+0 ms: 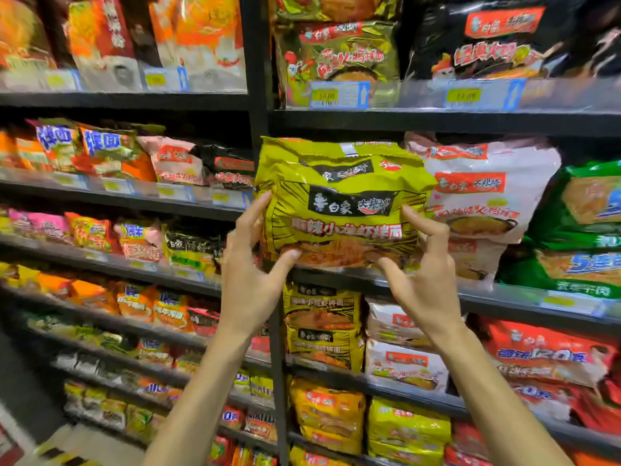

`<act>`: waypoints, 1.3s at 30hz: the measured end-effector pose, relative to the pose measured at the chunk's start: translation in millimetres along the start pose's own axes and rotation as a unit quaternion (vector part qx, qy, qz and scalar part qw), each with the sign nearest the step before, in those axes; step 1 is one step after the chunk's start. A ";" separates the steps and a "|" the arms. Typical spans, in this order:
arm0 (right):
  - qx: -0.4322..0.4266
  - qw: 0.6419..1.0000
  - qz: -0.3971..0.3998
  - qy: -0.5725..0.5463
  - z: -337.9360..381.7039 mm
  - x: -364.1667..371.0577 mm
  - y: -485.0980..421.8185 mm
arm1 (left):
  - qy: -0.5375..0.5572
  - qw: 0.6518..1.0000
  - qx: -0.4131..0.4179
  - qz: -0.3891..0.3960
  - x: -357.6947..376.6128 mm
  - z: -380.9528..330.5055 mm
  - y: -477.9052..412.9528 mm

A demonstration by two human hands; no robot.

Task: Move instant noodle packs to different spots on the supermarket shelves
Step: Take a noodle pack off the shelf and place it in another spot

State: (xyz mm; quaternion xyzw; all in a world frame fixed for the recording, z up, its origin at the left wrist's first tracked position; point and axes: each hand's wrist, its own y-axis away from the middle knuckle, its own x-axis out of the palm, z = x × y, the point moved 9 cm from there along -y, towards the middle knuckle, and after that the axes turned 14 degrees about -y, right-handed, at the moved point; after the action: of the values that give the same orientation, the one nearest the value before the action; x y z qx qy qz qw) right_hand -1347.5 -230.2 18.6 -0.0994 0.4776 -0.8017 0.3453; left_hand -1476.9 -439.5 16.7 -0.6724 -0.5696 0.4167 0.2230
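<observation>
A yellow-green instant noodle multipack (339, 203) with black lettering stands at the left end of the second shelf (420, 287) of the right-hand bay. My left hand (248, 264) grips its lower left corner, thumb on the front. My right hand (420, 267) pinches its lower right corner. The pack leans against a pink-white noodle pack (484, 190) beside it on the right.
A black upright post (257, 79) divides two shelf bays. More yellow-green packs (322, 327) sit on the shelf below. Green packs (578, 230) fill the right end. A gold pack (339, 62) and a black pack (497, 38) stand above, behind price tags (339, 94).
</observation>
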 end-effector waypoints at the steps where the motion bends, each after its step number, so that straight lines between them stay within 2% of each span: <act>1: -0.001 1.000 -0.004 0.012 -4.5 2.5 -3.3 | 0.000 1.000 0.002 -0.001 4.7 6.7 -5.5; 9: 0.000 0.994 -0.032 0.108 -29.5 21.1 -26.5 | 0.048 0.999 -0.001 0.006 43.9 47.3 -40.4; 16: -0.003 0.993 -0.053 0.109 -45.8 26.7 -45.3 | 0.037 0.999 0.005 0.012 64.2 62.6 -68.6; 21: -0.035 0.989 -0.075 0.123 -56.7 30.9 -55.4 | 0.014 1.000 0.017 -0.012 75.4 63.4 -79.4; 28: -0.034 0.989 -0.086 0.117 -69.4 36.2 -66.9 | -0.022 0.998 0.021 -0.050 86.2 61.8 -85.0; 39: -0.005 0.983 -0.093 0.158 -85.0 49.6 -70.5 | -0.026 0.999 -0.014 -0.036 106.9 77.7 -90.7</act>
State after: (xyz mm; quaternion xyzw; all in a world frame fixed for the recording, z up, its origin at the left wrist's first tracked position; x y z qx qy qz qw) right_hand -1458.2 -181.6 24.4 -0.0172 0.5193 -0.8333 0.1890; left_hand -1592.4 -328.5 11.3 -0.6433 -0.6047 0.4183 0.2135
